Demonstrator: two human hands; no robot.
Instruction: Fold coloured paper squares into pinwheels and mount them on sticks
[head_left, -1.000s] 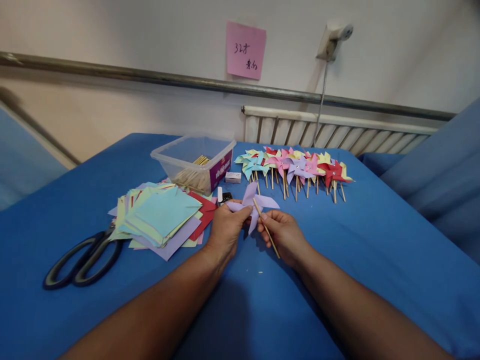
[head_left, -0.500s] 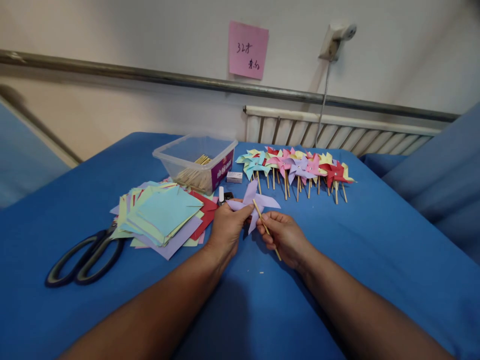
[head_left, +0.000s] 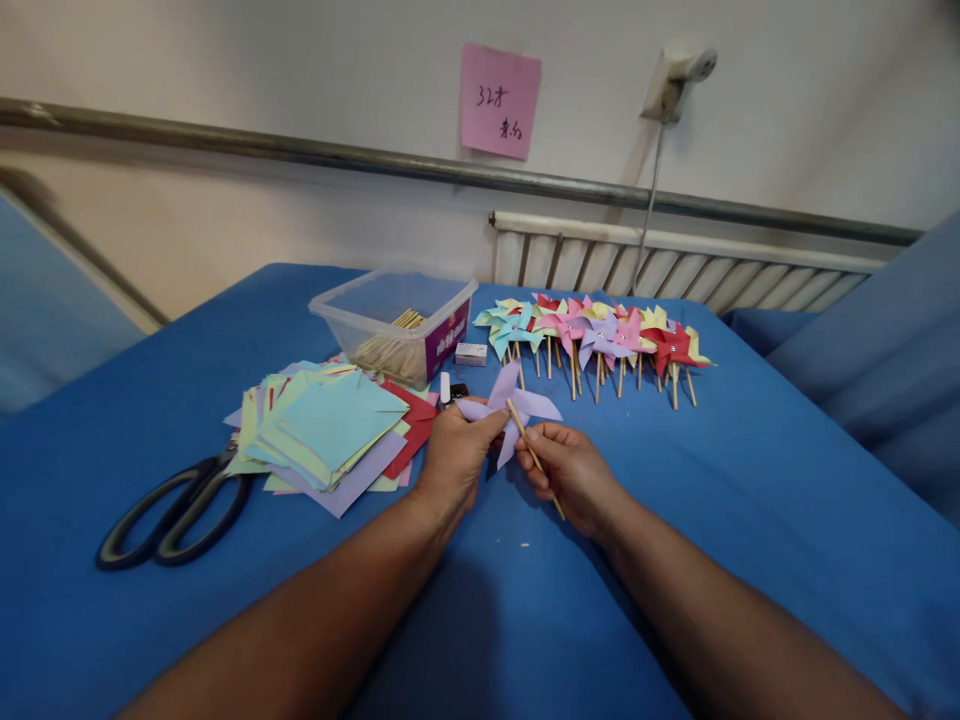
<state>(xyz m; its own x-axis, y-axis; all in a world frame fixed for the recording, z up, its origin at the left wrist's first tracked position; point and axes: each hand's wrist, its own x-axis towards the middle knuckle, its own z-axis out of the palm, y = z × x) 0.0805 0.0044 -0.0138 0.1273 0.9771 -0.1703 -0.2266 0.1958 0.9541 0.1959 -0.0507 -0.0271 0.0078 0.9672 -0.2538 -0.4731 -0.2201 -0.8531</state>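
Observation:
My left hand (head_left: 454, 455) pinches the centre of a lilac paper pinwheel (head_left: 510, 405) just above the blue table (head_left: 750, 500). My right hand (head_left: 570, 470) is closed round a thin wooden stick (head_left: 534, 457), whose upper tip rests against the back of the pinwheel's centre. Both hands meet in the middle of the table. Behind them lies a row of several finished pinwheels (head_left: 596, 335) in many colours, each on its own stick.
A stack of coloured paper squares (head_left: 326, 430) lies left of my hands, with black scissors (head_left: 176, 505) further left. A clear plastic tub (head_left: 394, 320) of sticks stands behind the papers. A small white box (head_left: 471, 353) and a small tube (head_left: 444, 388) lie nearby. A radiator (head_left: 675, 260) lines the wall.

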